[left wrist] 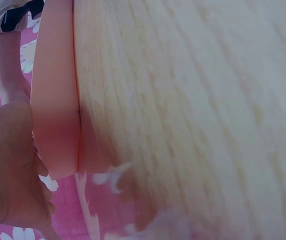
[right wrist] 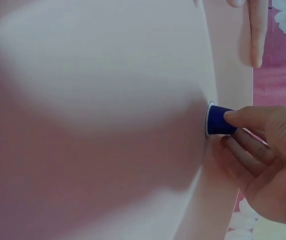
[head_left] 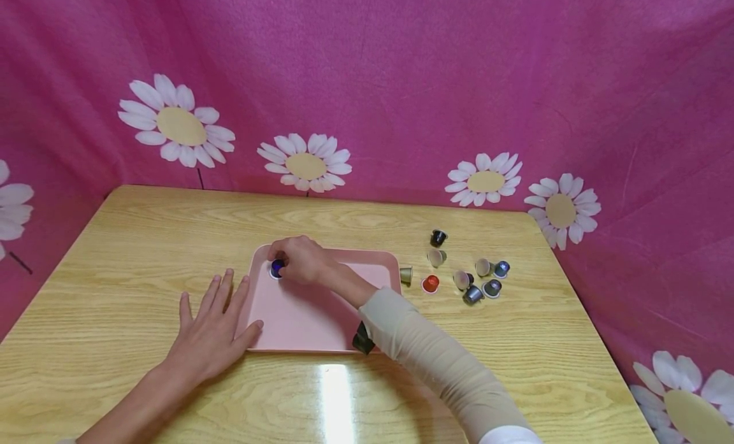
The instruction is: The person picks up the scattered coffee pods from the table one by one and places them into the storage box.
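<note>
A dark blue coffee capsule (right wrist: 220, 120) stands rim-down on the pink tray (head_left: 309, 329), near its back left corner. My right hand (head_left: 304, 260) pinches the capsule between thumb and fingers, its forearm crossing over the tray. In the right wrist view the silver rim meets the tray floor, with the thumb (right wrist: 238, 117) on the capsule's side. My left hand (head_left: 212, 332) lies with fingers spread at the tray's left edge, the thumb reaching over the rim. The left wrist view shows that hand beside the tray's outer wall (left wrist: 58, 90).
Right of the tray lie several capsules: a gold one (head_left: 406, 276) against its edge, a red one (head_left: 431, 283), a black one (head_left: 438, 237), a grey one (head_left: 473, 295) and a blue one (head_left: 501, 269). A pink flowered cloth (head_left: 390, 100) hangs behind the wooden table (head_left: 172, 221).
</note>
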`<state>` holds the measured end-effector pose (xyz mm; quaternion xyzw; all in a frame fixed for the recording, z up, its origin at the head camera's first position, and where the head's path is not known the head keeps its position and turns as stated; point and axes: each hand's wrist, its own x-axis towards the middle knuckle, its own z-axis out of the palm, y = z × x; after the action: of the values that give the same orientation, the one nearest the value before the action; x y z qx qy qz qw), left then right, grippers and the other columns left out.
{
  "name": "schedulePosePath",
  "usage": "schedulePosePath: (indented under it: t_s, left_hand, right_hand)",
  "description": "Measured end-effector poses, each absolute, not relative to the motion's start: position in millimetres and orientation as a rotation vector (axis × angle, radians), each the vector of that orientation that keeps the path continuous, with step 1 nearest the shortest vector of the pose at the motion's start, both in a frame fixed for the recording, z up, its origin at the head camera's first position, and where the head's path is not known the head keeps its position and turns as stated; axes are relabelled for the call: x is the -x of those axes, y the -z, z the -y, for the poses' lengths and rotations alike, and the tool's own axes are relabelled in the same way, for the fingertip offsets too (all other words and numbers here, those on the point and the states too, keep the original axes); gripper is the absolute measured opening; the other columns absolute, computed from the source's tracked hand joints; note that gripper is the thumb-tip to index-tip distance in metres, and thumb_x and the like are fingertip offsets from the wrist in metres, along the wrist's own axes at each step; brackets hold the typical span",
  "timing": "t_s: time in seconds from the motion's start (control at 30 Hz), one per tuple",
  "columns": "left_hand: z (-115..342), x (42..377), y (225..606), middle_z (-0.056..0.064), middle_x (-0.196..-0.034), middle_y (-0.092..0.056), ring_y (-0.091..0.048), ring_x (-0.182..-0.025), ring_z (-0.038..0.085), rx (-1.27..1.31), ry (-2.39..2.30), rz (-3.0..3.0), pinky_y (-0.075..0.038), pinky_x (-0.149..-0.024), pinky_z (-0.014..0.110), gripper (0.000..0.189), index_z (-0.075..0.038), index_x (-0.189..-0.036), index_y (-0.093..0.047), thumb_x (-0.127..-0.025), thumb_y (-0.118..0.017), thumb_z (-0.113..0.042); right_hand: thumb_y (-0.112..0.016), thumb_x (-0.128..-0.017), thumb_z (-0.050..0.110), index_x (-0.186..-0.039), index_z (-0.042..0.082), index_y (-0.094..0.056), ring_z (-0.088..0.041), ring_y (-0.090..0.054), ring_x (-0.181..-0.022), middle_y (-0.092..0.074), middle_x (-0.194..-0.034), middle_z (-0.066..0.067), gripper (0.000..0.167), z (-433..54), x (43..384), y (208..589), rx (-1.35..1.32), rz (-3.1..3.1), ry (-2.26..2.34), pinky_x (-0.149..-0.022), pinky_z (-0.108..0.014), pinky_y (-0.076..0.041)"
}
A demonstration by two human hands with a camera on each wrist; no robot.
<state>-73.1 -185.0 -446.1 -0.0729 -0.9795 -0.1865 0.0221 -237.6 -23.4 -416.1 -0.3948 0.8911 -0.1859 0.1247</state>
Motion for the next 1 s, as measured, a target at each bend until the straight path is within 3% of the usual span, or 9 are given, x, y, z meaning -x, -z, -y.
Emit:
schedulePosePath:
  t_s: [0.3, 0.6, 1.0]
  left_hand:
    - [185, 74, 445, 0.028, -0.161, -0.012, -0.011, -0.147, 0.046, 0.224, 0.574, 3.042, 0.001, -0.103, 0.077, 0.081, -0.002, -0.157, -0.025, -0.099, -0.052, -0.051]
    - [184, 73, 445, 0.028, -0.161, -0.012, -0.01, -0.147, 0.047, 0.222, 0.572, 3.044, 0.002, -0.104, 0.077, 0.081, -0.003, -0.158, -0.024, -0.099, -0.05, -0.052]
    - [184, 74, 446, 0.028, -0.161, -0.01, -0.009, -0.147, 0.047, 0.207, 0.592, 3.045, 0.004, -0.104, 0.076, 0.082, -0.002, -0.157, -0.024, -0.099, -0.052, -0.052]
  right_hand:
    - [-0.075, -0.09, 0.01, -0.112, 0.009, -0.072, -0.01, -0.063, -0.098, -0.072, -0.109, -0.002, 0.023, 19, 237, 408, 1.188, -2.603, 0.548, -0.087, -0.018, -0.046]
    - [-0.07, -0.093, 0.01, -0.111, 0.009, -0.073, -0.01, -0.066, -0.097, -0.073, -0.104, -0.002, 0.018, 4, 237, 387, 1.148, -2.552, 0.746, -0.078, -0.018, -0.048]
    - [-0.07, -0.091, 0.008, -0.118, 0.002, -0.07, -0.024, -0.064, -0.107, -0.07, -0.115, -0.011, 0.027, -44, 233, 368, 1.184, -2.575, 0.841, -0.093, -0.037, -0.051]
